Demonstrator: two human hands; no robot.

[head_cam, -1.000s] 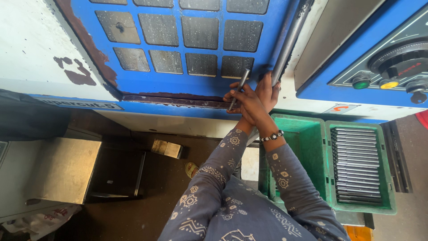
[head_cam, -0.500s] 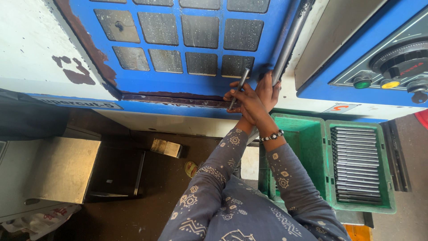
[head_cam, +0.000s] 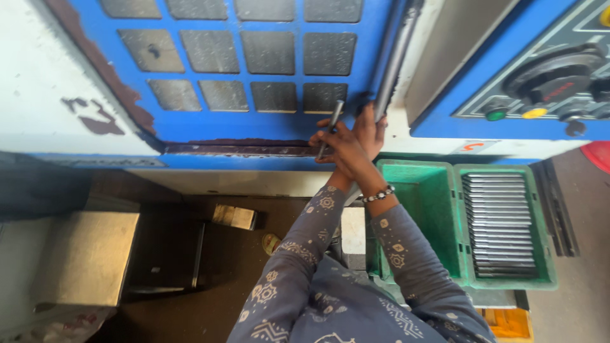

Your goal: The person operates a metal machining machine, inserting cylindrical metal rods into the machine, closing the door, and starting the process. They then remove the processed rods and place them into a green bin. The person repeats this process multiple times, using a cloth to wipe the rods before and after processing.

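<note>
Blue-painted machine door (head_cam: 210,130) fills the upper view, its face a grid of grey square panes, paint chipped to rust along the left edge and lower sill. White machine body (head_cam: 38,76) to the left of it. Blue control panel (head_cam: 540,82) at upper right, carrying a black dial, a green button, a yellow button and darker knobs. Long grey metal door handle (head_cam: 394,63) runs down the door's right edge. Below, right of centre, two green plastic crates side by side: left crate (head_cam: 426,209) shows bare floor inside; right crate (head_cam: 546,254) holds a stack of flat grey metal plates (head_cam: 499,225). Steel box (head_cam: 86,257) sits lower left on dark floor. Both arms in grey-blue patterned sleeves reach up to the door's lower right corner. Right hand (head_cam: 375,127), beaded bracelet at the wrist, fingers wrapped round the lower end of the door handle. Left hand (head_cam: 340,149) sits just beside it, touching, fingers curled narrow around a slim grey metal rod (head_cam: 332,127). Rod stands nearly upright, tilted slightly right, its top end against the blue frame beneath the lowest row of panes, lower end hidden in the grip.
</note>
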